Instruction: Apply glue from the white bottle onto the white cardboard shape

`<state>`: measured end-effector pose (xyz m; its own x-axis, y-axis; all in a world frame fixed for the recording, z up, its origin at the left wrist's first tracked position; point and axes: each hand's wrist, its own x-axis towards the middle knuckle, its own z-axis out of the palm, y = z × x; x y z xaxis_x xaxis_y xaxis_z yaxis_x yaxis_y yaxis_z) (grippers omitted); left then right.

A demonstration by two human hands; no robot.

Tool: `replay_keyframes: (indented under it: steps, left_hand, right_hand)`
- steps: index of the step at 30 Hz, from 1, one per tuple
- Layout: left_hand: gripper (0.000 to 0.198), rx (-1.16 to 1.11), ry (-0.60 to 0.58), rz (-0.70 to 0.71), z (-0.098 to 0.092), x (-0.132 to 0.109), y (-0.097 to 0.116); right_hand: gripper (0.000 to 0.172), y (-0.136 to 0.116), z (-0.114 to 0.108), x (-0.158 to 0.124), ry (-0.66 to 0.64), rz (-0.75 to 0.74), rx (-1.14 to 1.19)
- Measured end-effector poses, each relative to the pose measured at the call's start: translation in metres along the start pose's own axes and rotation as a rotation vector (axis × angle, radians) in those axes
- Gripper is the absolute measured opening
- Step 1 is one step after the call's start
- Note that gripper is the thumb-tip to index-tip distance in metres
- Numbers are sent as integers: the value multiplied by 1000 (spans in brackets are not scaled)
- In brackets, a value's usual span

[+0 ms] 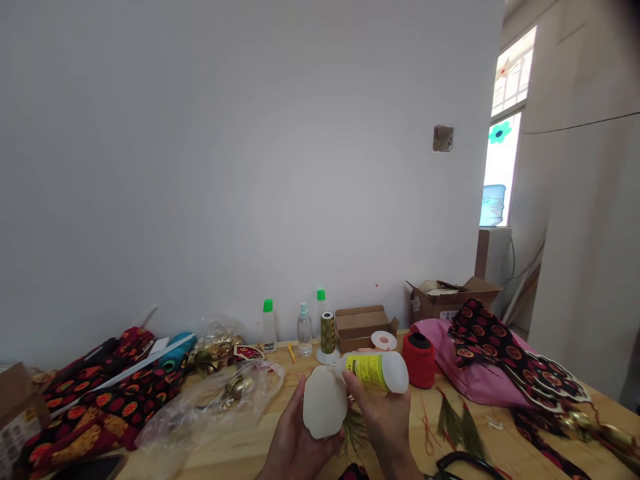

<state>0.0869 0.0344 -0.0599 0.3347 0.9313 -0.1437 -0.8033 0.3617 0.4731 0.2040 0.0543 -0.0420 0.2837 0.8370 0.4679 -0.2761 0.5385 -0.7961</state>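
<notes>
My left hand [301, 440] is closed around the edges of a cream, scallop-edged flat piece [325, 403], its plain face toward me. My right hand [385, 420] grips a white glue bottle [370, 371] with a yellow-green label. The bottle lies tilted on its side, base to the right, its narrow end at the upper right edge of the flat piece. I cannot tell whether the tip touches it or whether anything is coming out. Below the hands, part of a green tassel [355, 430] shows on the wooden table.
Behind stand green-capped bottles [269, 327], a clear bottle [305, 333], a gold thread spool [327, 333] and a small cardboard box [363, 327]. Right are a red thread cone [419, 360], tassels [463, 423] and pink bag [440, 347]. Left lie patterned fabric [110, 400] and plastic bag [200, 413].
</notes>
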Motion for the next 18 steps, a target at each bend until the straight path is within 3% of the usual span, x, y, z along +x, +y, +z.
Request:
replay_keyframes:
  steps: [7,18]
  left_hand:
    - [28,5,2,-14,-2,1,-2]
    - [28,30,4,-8,-2,0,-1]
  right_hand:
    - [56,14,-1,1,12,-58,-91]
    - [54,-4,2,-2,14,14,61]
